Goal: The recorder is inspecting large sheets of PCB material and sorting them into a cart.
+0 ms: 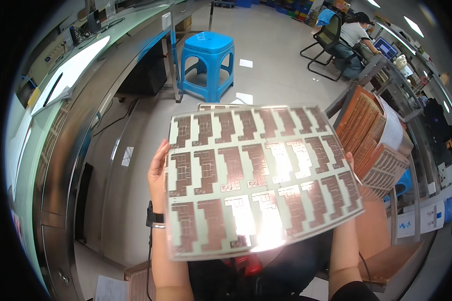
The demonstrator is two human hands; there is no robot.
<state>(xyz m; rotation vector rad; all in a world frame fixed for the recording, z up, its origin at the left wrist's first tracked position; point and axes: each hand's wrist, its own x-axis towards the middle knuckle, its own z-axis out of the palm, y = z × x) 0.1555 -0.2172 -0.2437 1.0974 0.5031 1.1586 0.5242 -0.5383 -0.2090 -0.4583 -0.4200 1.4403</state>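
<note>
A large printed circuit board panel (258, 188), pale green with rows of copper-brown patterns, spans the space in front of me. Light glares off its middle and lower part. My left hand (158, 163) grips its left edge, fingers bent up along the side and the rest hidden behind. At the opposite edge, my right hand (350, 160) shows only its fingertips; the panel covers the remainder. Just past the far edge, a strip of another similar panel (218, 106) peeks out. To the right, a thick stack of copper-coloured panels (362, 118) leans on edge, beside my right hand.
A blue plastic stool (208, 62) stands ahead on the floor. Along the left runs a glass-topped metal bench (60, 130) with papers and a pen. A metal rack (417, 170) is at the right. Far right, another person (354, 37) sits on a chair at a desk.
</note>
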